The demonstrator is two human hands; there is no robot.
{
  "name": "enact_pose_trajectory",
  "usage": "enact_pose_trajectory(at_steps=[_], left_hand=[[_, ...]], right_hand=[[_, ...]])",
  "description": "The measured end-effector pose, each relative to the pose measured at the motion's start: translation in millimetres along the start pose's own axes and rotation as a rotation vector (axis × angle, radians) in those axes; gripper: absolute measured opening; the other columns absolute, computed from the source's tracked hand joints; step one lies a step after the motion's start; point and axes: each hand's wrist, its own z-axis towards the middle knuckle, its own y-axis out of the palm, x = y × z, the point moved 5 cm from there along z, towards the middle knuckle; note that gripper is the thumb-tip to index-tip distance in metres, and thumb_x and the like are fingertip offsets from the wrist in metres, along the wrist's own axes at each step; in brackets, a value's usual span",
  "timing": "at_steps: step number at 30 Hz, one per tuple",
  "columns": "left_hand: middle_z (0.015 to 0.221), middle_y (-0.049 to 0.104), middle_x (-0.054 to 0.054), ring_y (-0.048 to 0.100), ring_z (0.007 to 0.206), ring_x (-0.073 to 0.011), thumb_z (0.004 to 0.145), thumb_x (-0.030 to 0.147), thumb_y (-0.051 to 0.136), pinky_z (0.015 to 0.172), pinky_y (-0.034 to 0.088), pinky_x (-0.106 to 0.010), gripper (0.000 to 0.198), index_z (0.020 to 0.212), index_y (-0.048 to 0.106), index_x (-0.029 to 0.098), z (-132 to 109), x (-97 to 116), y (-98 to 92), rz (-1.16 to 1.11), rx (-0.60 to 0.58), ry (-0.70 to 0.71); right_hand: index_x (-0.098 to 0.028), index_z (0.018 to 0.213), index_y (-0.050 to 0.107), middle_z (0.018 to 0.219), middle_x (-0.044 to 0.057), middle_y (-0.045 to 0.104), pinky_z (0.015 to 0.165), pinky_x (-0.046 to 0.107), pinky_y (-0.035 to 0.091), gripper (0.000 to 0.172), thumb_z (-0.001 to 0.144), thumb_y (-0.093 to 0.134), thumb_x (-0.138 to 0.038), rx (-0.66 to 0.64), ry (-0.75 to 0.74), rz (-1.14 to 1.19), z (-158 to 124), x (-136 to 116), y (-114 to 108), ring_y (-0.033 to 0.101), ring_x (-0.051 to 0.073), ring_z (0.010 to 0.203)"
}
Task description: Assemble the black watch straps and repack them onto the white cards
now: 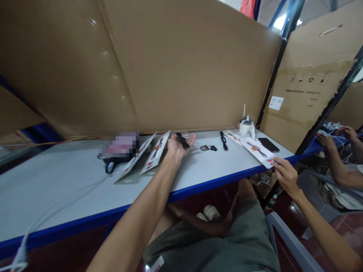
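- Left hand (179, 148) lies palm up, fingers loosely spread, with a black part (183, 140) resting on it; if the palm tilts, the part could slide off
- Right hand (285, 174) pinches the near end of a card (256, 150) at the edge of the surface (198, 170); a hard tug might bend it, or a sideways swing nudge the phone (268, 144) just beside
- Small pieces (213, 148) sit loose near a black strip (223, 141); a careless sweep could scatter them
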Motion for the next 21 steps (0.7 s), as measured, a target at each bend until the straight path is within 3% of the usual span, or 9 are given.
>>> enact_pose_trajectory(at_steps=[3, 8, 13, 17, 21], left_hand=[[0.091, 0.065, -0.013, 0.071, 0.084, -0.0205, 0.102, 0.034, 0.024, 0.065, 0.063, -0.035, 0.037, 0.082, 0.051, 0.017, 1, -2, -0.2, 0.013, 0.002, -0.008], [0.096, 0.066, -0.015, 0.072, 0.088, -0.0223, 0.102, 0.038, 0.024, 0.064, 0.062, -0.034, 0.039, 0.081, 0.051, 0.018, 3, -2, -0.7, 0.074, -0.029, 0.002], [0.103, 0.066, -0.016, 0.071, 0.093, -0.0238, 0.102, 0.042, 0.026, 0.067, 0.063, -0.035, 0.04, 0.085, 0.053, 0.018, 7, -5, -0.7, 0.108, -0.086, -0.005], [0.108, 0.065, -0.018, 0.071, 0.099, -0.0266, 0.102, 0.048, 0.024, 0.069, 0.063, -0.037, 0.043, 0.093, 0.054, 0.018, 13, -8, 0.9, 0.113, -0.139, -0.023], [0.112, 0.064, -0.015, 0.071, 0.102, -0.0272, 0.102, 0.053, 0.023, 0.074, 0.062, -0.042, 0.044, 0.109, 0.054, 0.023, 17, -10, 2.1, 0.122, -0.181, -0.012]], right_hand=[[-0.022, 0.099, 0.072, 0.111, 0.011, 0.072, 0.096, 0.043, 0.055, 0.024, 0.091, 0.054, -0.009, -0.062, 0.021, 0.057, 0, 2, 27, 0.068, 0.025, 0.109], [-0.018, 0.097, 0.07, 0.107, 0.012, 0.072, 0.091, 0.042, 0.055, 0.024, 0.09, 0.048, -0.01, -0.276, 0.092, 0.072, 32, 21, 77, 0.068, 0.026, 0.101], [-0.018, 0.101, 0.073, 0.112, 0.012, 0.072, 0.099, 0.042, 0.051, 0.035, 0.08, 0.049, -0.004, -0.464, 0.167, 0.01, 52, 32, 103, 0.065, 0.027, 0.11], [-0.018, 0.102, 0.074, 0.108, 0.012, 0.074, 0.099, 0.042, 0.049, 0.031, 0.083, 0.051, -0.008, -0.373, 0.263, -0.003, 72, 0, 92, 0.064, 0.029, 0.111], [-0.021, 0.102, 0.073, 0.108, 0.008, 0.075, 0.09, 0.037, 0.052, 0.025, 0.087, 0.054, -0.014, -0.323, 0.308, 0.227, 115, -73, 91, 0.069, 0.024, 0.097]])
